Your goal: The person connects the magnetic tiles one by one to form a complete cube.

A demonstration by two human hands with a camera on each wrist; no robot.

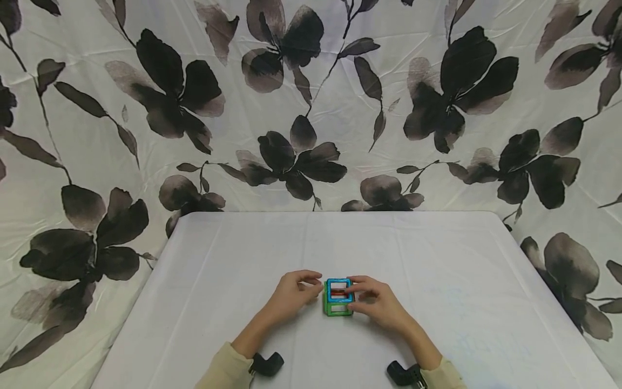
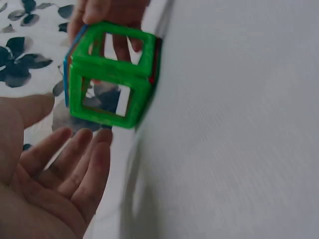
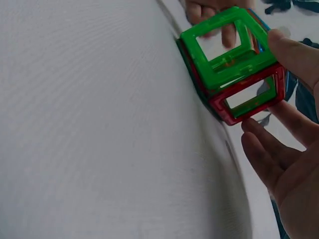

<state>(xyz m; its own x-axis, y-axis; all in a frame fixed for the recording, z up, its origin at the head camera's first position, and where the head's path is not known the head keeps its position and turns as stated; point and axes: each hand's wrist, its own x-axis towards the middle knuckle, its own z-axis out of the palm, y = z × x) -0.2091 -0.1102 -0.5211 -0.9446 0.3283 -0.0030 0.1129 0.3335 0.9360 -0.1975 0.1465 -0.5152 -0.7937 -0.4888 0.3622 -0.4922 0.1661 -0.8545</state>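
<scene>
A cube of see-through magnetic tiles (image 1: 338,300) sits on the white table, with a blue tile on top and green tiles on its front and left. Its red side tile (image 3: 249,84) faces my right hand (image 1: 381,303). That hand holds the cube from the right, thumb at the near corner and fingers farther back along the side. My left hand (image 1: 290,296) is just left of the cube, fingers loosely bent and nothing in them. In the left wrist view its fingertips (image 2: 102,135) are close to a green face, with a small gap.
White cloth covers the table (image 1: 233,254), with faint creases running across it. Behind and around it hangs a floral curtain (image 1: 369,124). A black wrist camera (image 1: 268,364) is strapped on the left wrist, another black camera (image 1: 402,373) on the right.
</scene>
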